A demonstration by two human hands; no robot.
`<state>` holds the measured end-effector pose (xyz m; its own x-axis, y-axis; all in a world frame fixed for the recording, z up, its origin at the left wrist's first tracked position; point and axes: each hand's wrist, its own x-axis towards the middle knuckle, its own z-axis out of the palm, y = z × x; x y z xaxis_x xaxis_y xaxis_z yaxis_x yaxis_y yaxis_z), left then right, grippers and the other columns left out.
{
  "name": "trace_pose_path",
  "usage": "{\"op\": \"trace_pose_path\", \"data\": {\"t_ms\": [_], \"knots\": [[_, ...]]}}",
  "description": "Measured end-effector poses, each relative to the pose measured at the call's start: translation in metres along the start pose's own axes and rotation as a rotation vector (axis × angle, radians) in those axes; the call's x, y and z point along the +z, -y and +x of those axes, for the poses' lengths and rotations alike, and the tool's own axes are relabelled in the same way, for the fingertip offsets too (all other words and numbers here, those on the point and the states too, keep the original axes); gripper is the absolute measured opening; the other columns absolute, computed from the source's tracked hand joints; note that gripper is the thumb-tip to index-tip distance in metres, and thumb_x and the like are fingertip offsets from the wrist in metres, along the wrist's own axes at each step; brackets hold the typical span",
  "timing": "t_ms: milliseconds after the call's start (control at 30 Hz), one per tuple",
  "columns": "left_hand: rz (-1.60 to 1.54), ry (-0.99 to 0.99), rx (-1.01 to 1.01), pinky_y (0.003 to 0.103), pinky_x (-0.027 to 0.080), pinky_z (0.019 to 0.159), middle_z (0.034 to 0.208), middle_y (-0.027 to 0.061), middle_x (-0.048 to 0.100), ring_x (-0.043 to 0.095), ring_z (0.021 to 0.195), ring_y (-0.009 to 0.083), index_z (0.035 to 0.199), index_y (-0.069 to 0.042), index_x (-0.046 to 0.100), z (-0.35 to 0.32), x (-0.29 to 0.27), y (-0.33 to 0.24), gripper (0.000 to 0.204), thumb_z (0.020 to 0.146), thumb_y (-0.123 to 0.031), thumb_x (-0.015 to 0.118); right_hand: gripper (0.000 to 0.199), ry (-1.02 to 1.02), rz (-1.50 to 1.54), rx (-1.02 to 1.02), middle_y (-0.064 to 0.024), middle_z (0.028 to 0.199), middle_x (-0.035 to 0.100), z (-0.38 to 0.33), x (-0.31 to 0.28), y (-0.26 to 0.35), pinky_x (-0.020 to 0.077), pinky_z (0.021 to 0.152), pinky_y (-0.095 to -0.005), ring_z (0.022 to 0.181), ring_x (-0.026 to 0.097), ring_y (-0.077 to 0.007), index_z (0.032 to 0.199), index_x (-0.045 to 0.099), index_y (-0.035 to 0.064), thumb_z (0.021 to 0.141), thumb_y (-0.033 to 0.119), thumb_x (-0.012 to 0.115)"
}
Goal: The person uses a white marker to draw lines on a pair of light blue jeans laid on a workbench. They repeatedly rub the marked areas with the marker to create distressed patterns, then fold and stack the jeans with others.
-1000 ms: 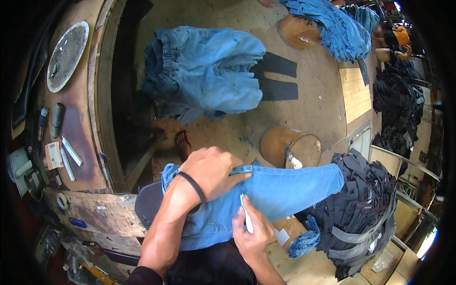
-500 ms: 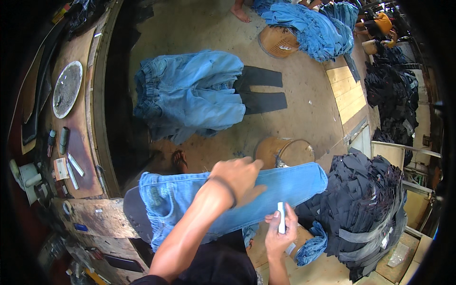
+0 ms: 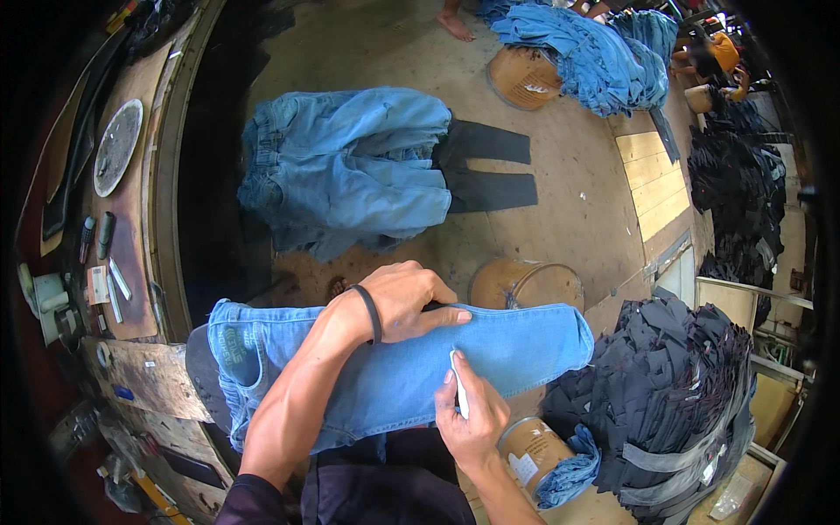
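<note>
A light blue pair of jeans (image 3: 525, 337) lies lengthwise before me, drawn over a dark board (image 3: 202, 376) whose rounded end sticks out at the left. My left hand (image 3: 404, 302), with a black band at the wrist, rests at the far edge of the leg. Its thumb lies on the denim; the other fingers curl over the edge and are partly hidden. In my right hand (image 3: 472, 420) a slim white stick (image 3: 460, 385) is pinched, its tip touching or just above the middle of the leg. The stick's exact kind does not show.
Stacked jeans (image 3: 350, 166) lie beyond my hands. Brown drums (image 3: 534, 284) stand past the leg, and another brown drum (image 3: 529, 446) stands near right. A large dark fabric pile (image 3: 674, 394) is at the right. The left bench (image 3: 144, 289) carries a round plate (image 3: 118, 149) and tools.
My left hand has settled on the far edge of the leg. My right hand has moved left and up, bringing the white stick over the denim. The whole view has shifted slightly.
</note>
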<state>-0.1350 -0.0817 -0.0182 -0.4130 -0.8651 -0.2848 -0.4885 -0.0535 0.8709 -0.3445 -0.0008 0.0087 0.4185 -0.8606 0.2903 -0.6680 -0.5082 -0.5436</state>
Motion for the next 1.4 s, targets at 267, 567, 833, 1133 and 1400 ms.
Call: {"op": "trace_pose_path", "data": {"t_ms": [267, 567, 833, 1133, 1400], "knots": [[0.037, -0.048, 0.010, 0.048, 0.058, 0.077, 0.089, 0.0247, 0.076, 0.073, 0.084, 0.0437, 0.102, -0.001, 0.083, 0.001, 0.002, 0.006, 0.043, 0.101, -0.043, 0.071, 0.042, 0.019, -0.004, 0.011, -0.0104, 0.070, 0.066, 0.011, 0.005, 0.000, 0.0524, 0.055, -0.0358, 0.056, 0.063, -0.0227, 0.130, 0.070, -0.0060, 0.089, -0.008, 0.074], [0.037, -0.102, 0.052, 0.046, 0.059, 0.073, 0.088, 0.0245, 0.076, 0.074, 0.081, 0.0414, 0.102, 0.000, 0.083, 0.005, 0.002, 0.006, 0.037, 0.100, -0.035, 0.073, 0.037, 0.212, 0.015, 0.211, -0.0238, 0.102, 0.079, -0.034, -0.026, 0.021, 0.0622, 0.071, -0.0373, 0.081, 0.079, -0.0343, 0.124, 0.071, -0.0093, 0.087, -0.010, 0.073], [0.019, -0.114, 0.064, 0.047, 0.057, 0.070, 0.085, 0.0257, 0.074, 0.073, 0.078, 0.0428, 0.097, 0.002, 0.082, 0.006, 0.004, 0.008, 0.035, 0.100, -0.032, 0.073, 0.037, 0.039, 0.032, 0.109, -0.0126, 0.071, 0.068, -0.033, -0.021, 0.015, 0.0514, 0.052, -0.0352, 0.054, 0.064, -0.0220, 0.127, 0.072, -0.0067, 0.090, -0.007, 0.074], [0.018, -0.106, 0.053, 0.049, 0.056, 0.071, 0.084, 0.0263, 0.073, 0.071, 0.079, 0.0447, 0.094, 0.002, 0.080, 0.006, 0.002, 0.008, 0.037, 0.100, -0.034, 0.072, 0.034, 0.091, 0.009, 0.107, -0.0209, 0.093, 0.077, -0.005, -0.001, 0.001, 0.0596, 0.067, -0.0367, 0.073, 0.075, -0.0305, 0.125, 0.072, -0.0081, 0.091, -0.007, 0.073], [-0.011, -0.107, 0.057, 0.051, 0.057, 0.075, 0.083, 0.0274, 0.072, 0.071, 0.082, 0.0460, 0.096, 0.000, 0.081, 0.007, 0.003, 0.009, 0.038, 0.099, -0.037, 0.072, 0.040, -0.010, 0.051, 0.056, -0.0145, 0.073, 0.069, -0.028, -0.017, 0.011, 0.0524, 0.054, -0.0365, 0.055, 0.063, -0.0238, 0.127, 0.072, -0.0061, 0.087, -0.008, 0.075]]}}
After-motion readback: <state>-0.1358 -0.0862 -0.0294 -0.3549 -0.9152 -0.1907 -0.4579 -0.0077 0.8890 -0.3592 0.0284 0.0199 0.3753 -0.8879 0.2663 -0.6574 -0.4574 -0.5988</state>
